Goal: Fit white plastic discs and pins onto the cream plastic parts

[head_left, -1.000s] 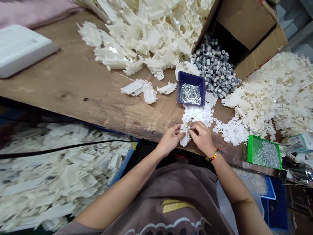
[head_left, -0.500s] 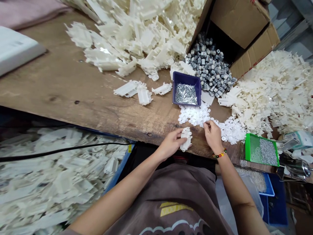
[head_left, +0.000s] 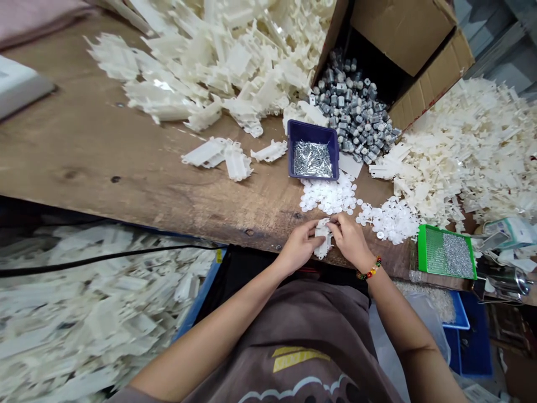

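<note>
plastic part (head_left: 323,240) at near edge of table (head_left: 151,196). left hand (head_left: 298,246) pinches its left side; right hand (head_left: 349,236), fingers curled, meets far end, hold unclear. likely light, stiff; grip long sides.

You wear a dark grey-brown, short-sleeved shirt (head_left: 312,319), its front printed with yellow markings (head_left: 296,358) above a pale scalloped line (head_left: 274,392). Around your right wrist (head_left: 364,260) runs 1 bracelet (head_left: 370,272) of red, yellow and dark beads.
</note>
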{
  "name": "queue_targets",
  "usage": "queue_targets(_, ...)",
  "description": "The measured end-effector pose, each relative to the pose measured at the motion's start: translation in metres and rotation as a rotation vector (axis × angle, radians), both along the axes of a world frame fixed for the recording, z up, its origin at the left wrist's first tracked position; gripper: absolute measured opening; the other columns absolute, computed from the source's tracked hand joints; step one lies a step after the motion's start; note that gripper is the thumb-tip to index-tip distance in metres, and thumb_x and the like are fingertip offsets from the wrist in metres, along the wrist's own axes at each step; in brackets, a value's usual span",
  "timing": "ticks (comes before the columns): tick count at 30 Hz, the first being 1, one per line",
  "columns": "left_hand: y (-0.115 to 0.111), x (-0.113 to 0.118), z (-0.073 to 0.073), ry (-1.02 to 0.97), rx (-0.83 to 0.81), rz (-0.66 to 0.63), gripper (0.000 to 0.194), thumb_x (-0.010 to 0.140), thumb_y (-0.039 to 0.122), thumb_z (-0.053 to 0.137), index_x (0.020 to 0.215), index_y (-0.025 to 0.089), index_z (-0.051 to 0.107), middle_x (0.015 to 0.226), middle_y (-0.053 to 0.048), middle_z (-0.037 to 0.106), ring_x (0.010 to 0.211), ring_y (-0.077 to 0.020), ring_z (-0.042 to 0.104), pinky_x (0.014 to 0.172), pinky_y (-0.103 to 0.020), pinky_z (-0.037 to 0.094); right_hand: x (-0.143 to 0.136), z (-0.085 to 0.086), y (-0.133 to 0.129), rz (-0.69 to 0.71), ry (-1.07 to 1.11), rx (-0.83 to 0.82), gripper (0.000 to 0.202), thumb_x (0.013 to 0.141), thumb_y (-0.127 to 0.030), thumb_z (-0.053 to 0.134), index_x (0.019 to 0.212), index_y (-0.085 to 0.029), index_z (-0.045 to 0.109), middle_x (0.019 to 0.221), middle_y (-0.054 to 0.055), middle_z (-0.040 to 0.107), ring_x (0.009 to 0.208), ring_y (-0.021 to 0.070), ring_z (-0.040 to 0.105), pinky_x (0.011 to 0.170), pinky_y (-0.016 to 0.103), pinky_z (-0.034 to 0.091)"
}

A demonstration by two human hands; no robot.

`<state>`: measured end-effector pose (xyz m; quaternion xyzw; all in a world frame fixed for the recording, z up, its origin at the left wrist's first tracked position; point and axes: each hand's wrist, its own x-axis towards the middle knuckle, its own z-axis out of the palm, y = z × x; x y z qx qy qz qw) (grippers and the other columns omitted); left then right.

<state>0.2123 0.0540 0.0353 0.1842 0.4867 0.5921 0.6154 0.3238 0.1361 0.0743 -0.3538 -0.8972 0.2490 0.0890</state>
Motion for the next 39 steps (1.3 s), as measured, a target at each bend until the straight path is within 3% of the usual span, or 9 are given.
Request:
queue_targets(5,-0.001,-0.001,0.004,-0.048,-0.023,-0.021,0.051,0.061,0.019,0.068,0.11,0.011,0.058,0.087,-0.006,0.07,0.07,-0.0176,0.066,0.065,-0.029,0.053,0.008,0.004,0.016,-0.1,-0.085,0.064,0.029,0.093,-0.039,0.041,0.073,-0.021,0.053,0.064,0.0,0.056,0.059,0.015,0.05,0.059,0.026,0.034)
queue_targets(9,-0.001,-0.003,0.008,-0.119,-0.062,-0.057,0.05,0.061,0.017,0.068,0.11,0.011,0.056,0.083,-0.005,0.07,0.063,-0.0169,0.066,0.065,-0.032,0.055,0.031,0.011,0.061,-0.266,-0.078,0.344,0.03,0.093,-0.033,0.038,0.074,-0.019,0.057,0.074,0.006,0.056,0.071,0.0188,0.049,0.067,0.031,0.036)
queue_targets(14,0.001,0.001,0.01,-0.132,-0.069,-0.072,0.049,0.062,0.014,0.066,0.11,0.013,0.055,0.084,-0.004,0.07,0.063,-0.0173,0.067,0.064,-0.032,0.055,0.041,0.012,0.09,-0.102,-0.304,0.451,0.017,0.085,-0.027,0.054,0.079,-0.016,0.065,0.084,0.011,0.058,0.083,0.0249,0.049,0.076,0.037,0.038)
queue_targets(21,0.007,0.008,0.009,-0.139,-0.058,-0.106,0.047,0.063,0.013,0.066,0.109,0.013,0.057,0.086,-0.005,0.07,0.065,-0.0177,0.067,0.061,-0.03,0.054,0.037,0.012,0.084,-0.013,-0.373,0.443,0.021,0.088,-0.027,0.05,0.078,-0.016,0.064,0.082,0.01,0.058,0.084,0.0243,0.05,0.075,0.037,0.04)
queue_targets(25,0.011,0.009,0.01,-0.175,-0.061,-0.106,0.052,0.062,0.013,0.068,0.113,0.012,0.057,0.085,-0.006,0.071,0.064,-0.0172,0.066,0.063,-0.03,0.053,0.041,0.015,0.084,-0.051,-0.2,0.356,0.019,0.087,-0.026,0.051,0.072,-0.017,0.059,0.086,0.01,0.059,0.087,0.0232,0.052,0.079,0.038,0.041)
queue_targets(30,0.015,0.011,0.014,-0.202,-0.023,-0.059,0.062,0.06,0.014,0.069,0.121,0.011,0.055,0.083,-0.005,0.072,0.065,-0.0167,0.066,0.062,-0.027,0.051,0.028,0.02,0.06,-0.156,0.274,-0.236,0.013,0.084,-0.032,0.055,0.087,-0.02,0.052,0.077,0.001,0.06,0.068,0.0139,0.057,0.063,0.029,0.049)
queue_targets(32,0.016,0.012,0.015,-0.187,-0.01,-0.035,0.063,0.06,0.014,0.068,0.121,0.011,0.056,0.083,-0.005,0.073,0.065,-0.016,0.066,0.06,-0.025,0.05,0.02,0.022,0.043,-0.112,0.367,-0.322,0.013,0.083,-0.029,0.057,0.091,-0.02,0.054,0.08,0.001,0.06,0.071,0.013,0.059,0.064,0.028,0.05)
queue_targets(36,0.016,0.013,0.015,-0.162,0.026,-0.002,0.061,0.06,0.014,0.067,0.12,0.011,0.058,0.08,-0.003,0.073,0.063,-0.0143,0.064,0.059,-0.023,0.048,0.008,0.02,0.015,-0.082,0.455,-0.016,0.004,0.084,-0.023,0.056,0.084,-0.02,0.058,0.09,0.004,0.063,0.087,0.0151,0.06,0.077,0.031,0.049)
queue_targets(39,0.015,0.014,0.015,-0.124,0.047,0.043,0.061,0.06,0.016,0.067,0.12,0.01,0.059,0.08,-0.003,0.073,0.065,-0.0134,0.063,0.06,-0.022,0.047,0.005,0.012,0.005,-0.061,0.428,0.2,0.009,0.084,-0.021,0.056,0.076,-0.02,0.056,0.082,0.004,0.064,0.084,0.0166,0.059,0.076,0.033,0.048)
